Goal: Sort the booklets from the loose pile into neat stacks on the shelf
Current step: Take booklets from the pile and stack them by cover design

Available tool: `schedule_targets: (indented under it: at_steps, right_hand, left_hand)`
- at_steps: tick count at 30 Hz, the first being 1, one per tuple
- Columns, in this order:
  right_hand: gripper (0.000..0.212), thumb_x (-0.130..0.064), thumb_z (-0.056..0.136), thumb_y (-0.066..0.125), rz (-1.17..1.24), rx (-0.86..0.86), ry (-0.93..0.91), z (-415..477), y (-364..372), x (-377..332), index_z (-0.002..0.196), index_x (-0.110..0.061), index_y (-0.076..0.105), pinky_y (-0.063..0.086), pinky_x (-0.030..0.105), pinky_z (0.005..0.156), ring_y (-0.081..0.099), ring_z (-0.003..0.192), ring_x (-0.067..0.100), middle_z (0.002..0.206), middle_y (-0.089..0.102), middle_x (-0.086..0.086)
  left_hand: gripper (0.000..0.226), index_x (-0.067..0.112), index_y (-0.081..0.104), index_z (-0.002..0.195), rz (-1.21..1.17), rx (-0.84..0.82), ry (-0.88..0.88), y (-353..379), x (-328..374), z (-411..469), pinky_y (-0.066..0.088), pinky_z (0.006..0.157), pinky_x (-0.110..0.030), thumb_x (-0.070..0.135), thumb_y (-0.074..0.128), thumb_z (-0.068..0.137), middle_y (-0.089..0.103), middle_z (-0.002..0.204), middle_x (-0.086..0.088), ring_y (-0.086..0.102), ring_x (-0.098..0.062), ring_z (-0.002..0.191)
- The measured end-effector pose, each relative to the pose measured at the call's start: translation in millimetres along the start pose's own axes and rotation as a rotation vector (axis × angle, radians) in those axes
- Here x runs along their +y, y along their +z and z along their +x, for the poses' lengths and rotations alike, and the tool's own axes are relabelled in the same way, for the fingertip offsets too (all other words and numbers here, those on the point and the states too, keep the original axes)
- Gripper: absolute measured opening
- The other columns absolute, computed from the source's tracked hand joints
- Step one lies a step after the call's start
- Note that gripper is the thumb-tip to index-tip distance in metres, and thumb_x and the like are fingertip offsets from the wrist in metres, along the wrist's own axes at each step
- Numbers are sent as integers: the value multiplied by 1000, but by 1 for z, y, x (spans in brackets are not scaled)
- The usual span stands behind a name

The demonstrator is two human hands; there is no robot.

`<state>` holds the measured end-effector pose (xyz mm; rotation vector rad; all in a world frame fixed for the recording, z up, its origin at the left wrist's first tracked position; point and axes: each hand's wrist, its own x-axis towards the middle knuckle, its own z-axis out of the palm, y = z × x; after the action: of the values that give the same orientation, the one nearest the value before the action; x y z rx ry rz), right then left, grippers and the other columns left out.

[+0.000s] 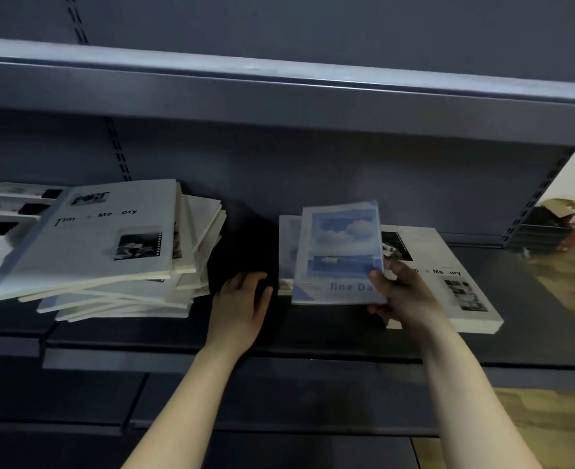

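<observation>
Nearest us, the right hand [404, 296] reaches over the front of a dark shelf [313, 336]. It pinches the near right corner of a blue booklet [338, 255] with clouds on its cover, thumb on top and fingers curled underneath. We place everything else from this booklet.

Its long axis runs away from us, toward the back of the shelf. Directly beneath it, showing along its left side, is a blue stack [286, 252] lying the same way. We cannot tell whether the booklet already rests on the stack or hangs just above it. The booklet sits a little right of the stack, so we judge that the coming move needs a small shift left before letting go.

Just left of the booklet, the left hand [242, 299] is on the bare shelf, fingers loosely curved and holding nothing. It is the nearer hand to the stack's free left edge, and we judge it the one to square that edge.

Just right of the booklet, partly under the right hand, a white stack [448, 269] lies flat.

Well to the booklet's left, beyond the left hand, the loose pile [110, 255] lies fanned and crooked.

Above and behind the booklet runs an upper shelf [279, 86]. Far to its right, a box [565, 225] stands on a wooden floor.
</observation>
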<state>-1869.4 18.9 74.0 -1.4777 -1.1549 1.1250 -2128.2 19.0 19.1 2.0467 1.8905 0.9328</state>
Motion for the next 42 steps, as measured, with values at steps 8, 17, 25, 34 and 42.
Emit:
schedule_targets:
  at_steps: [8,17,25,34,42]
  right_hand:
    - [25,-10,91,62,-33,-174,99,19,-14,9,99,-34,64,53,22,57,69,74,22,100,68,10]
    - [22,-10,87,67,-452,99,-335,30,11,13,99,-27,65,54,31,72,65,86,18,100,69,4]
    - [21,-19,90,65,-720,259,-510,30,30,24,108,-9,70,35,16,79,61,97,21,104,69,9]
    - [25,-23,82,75,-693,215,-534,28,30,33,102,-10,66,34,0,58,50,75,6,91,63,-1]
    - [12,-21,78,78,-605,262,-539,32,29,35,86,-15,71,35,5,63,57,71,4,81,68,-6]
  left_hand:
    - [39,24,48,134,176,18,-15,15,-3,1,33,101,-40,37,43,97,53,134,-3,47,-25,124]
    - [38,23,50,131,167,13,-39,16,-5,2,32,102,-38,38,44,97,54,132,-2,47,-23,122]
    - [38,22,50,131,145,12,-63,16,-5,2,31,102,-39,38,45,97,54,132,-4,48,-24,122]
    - [40,21,48,133,104,16,-89,16,-5,3,31,103,-39,38,44,97,54,134,-5,48,-26,122]
    - [40,21,47,133,94,11,-99,16,-7,3,33,104,-39,39,43,97,53,134,-6,49,-25,121]
